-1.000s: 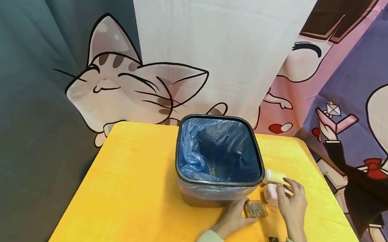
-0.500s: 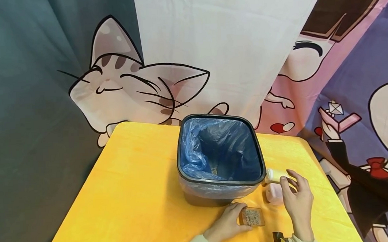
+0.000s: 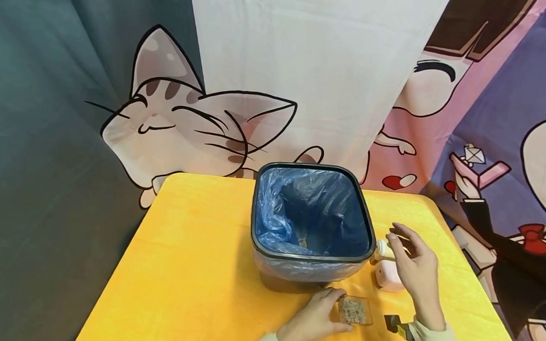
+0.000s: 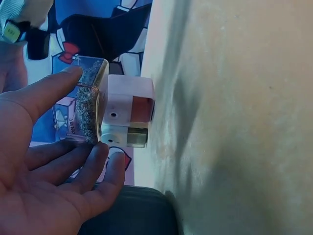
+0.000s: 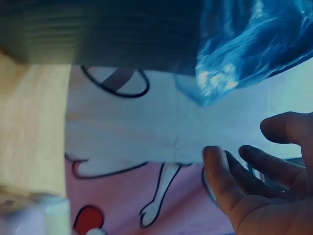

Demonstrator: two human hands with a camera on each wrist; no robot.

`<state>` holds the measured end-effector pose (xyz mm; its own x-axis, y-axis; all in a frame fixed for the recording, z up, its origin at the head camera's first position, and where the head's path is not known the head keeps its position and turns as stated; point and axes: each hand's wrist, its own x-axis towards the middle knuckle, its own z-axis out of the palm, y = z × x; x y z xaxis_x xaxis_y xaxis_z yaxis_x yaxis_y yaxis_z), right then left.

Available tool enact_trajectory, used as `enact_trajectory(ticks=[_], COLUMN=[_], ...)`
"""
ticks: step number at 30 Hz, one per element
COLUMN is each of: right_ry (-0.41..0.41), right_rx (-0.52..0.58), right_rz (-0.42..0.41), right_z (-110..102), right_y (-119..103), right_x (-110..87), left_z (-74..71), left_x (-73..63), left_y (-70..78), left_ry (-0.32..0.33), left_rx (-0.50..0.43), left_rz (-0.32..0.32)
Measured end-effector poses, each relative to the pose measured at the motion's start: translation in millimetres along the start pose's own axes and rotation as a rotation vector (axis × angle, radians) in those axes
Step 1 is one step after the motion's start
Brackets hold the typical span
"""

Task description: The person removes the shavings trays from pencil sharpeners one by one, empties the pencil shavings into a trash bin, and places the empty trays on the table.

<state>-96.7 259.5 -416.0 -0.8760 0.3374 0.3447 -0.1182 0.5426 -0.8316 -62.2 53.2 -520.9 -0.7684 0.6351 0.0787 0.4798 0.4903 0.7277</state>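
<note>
My left hand holds a clear plastic box between thumb and fingers, low in front of the bin. Grey flecks like pencil shavings lie inside the box in the left wrist view. To its right stands a pink block with a small round hole, resembling a pencil sharpener body. A second, yellow-and-white one lies just behind it, partly covered by my right hand. That hand hovers over the two with loosely bent fingers and nothing between them, as the right wrist view also shows.
A dark square bin lined with a blue bag stands at the back middle of the yellow table, with a few bits at its bottom. Printed cartoon curtains hang behind. A black wrist device is at my right sleeve.
My left hand has drawn the clear box left and slightly nearer to me. My right hand has moved off the pink block, to the right and then forward and up.
</note>
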Motion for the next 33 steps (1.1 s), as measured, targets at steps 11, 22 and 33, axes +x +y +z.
enact_trajectory(ticks=[11,22,33], right_ry=[-0.274,-0.377,-0.475], right_rx=[0.132,0.151,0.243], right_rz=[-0.012,0.087,0.059], right_z=[8,10,16], right_y=[-36,-53,-54], right_x=[7.0,2.9,-0.8], left_z=[-5.6,-27.0,-32.6], left_x=[-19.2,-29.5,-48.3], left_y=[-4.5,-18.4,-35.8], left_ry=[0.078,0.107,0.154], left_rx=[-0.025,-0.091,-0.066], left_rz=[0.01,0.039,0.056])
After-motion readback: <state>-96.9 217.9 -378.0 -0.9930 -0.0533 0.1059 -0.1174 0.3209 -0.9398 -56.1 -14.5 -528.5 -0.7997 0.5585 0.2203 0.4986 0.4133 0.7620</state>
